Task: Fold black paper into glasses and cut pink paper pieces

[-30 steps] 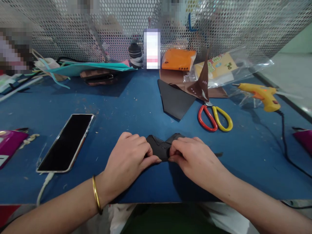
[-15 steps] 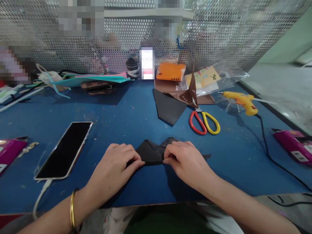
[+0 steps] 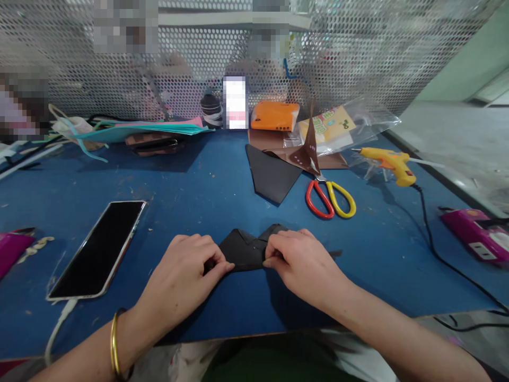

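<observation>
A piece of folded black paper [image 3: 243, 251] lies at the front of the blue table, its top edge rising in two peaks. My left hand [image 3: 194, 265] pinches its lower left edge between thumb and fingers. On its right side my right hand [image 3: 296, 260] is closed in the same way, thumb against the curled fingers. Both hands hide the paper's ends, though a thin dark strip [image 3: 335, 253] shows past my right hand. Farther back lies a flat black sheet [image 3: 272, 172], next to scissors [image 3: 331, 199] with one red and one yellow handle.
A charging phone [image 3: 99, 249] lies left on the blue table [image 3: 191, 196]. A yellow glue gun [image 3: 387, 163], its black cord and a purple power strip [image 3: 477, 233] are right. Behind stand a thread spool [image 3: 211, 110], an orange packet [image 3: 275, 116] and a lit phone [image 3: 235, 103] before a perforated metal screen.
The view has shifted slightly, so the table items sit a little farther left. Both hands keep their pinch on the black paper, with hardly any movement.
</observation>
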`<state>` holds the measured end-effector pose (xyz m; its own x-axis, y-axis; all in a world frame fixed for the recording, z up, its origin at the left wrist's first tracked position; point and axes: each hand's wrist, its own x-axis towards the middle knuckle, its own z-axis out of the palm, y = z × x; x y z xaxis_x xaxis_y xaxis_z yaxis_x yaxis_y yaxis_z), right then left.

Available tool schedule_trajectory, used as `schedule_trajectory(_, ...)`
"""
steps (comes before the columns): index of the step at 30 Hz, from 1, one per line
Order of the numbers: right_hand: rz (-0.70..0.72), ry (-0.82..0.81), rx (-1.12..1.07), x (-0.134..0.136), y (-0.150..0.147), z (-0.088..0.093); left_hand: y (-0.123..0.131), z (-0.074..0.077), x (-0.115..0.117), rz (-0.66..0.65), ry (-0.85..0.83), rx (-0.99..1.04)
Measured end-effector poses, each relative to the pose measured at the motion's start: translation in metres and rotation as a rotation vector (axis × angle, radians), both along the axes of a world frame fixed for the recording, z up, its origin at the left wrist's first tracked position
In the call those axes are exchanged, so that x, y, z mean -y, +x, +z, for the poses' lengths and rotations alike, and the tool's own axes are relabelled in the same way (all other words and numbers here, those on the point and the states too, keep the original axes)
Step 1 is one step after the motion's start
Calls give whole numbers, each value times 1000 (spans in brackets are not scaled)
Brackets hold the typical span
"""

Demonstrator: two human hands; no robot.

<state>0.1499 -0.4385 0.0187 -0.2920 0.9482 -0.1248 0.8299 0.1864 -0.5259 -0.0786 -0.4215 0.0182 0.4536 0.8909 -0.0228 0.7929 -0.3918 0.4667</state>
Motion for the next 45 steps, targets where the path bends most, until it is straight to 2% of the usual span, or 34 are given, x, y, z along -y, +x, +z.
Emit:
schedule_trajectory(11,4,-17,19,4,1,0,-10,-6,-1,23,57,-44)
schedule_trajectory(18,-26,-12,-5,5,0,-1,-20,1,-1,-56,-22,-53)
schedule_trajectory(29,-37,18,-5,4,0,-1,-28,-4,-4,-68,160,-127)
schedule_trajectory(38,-50,41,1,10,0,-2,-37,1,-4,-88,-15,-81)
schedule_trajectory(45,-74,47,3,8,1,-4,-38,1,-5,-38,35,-109)
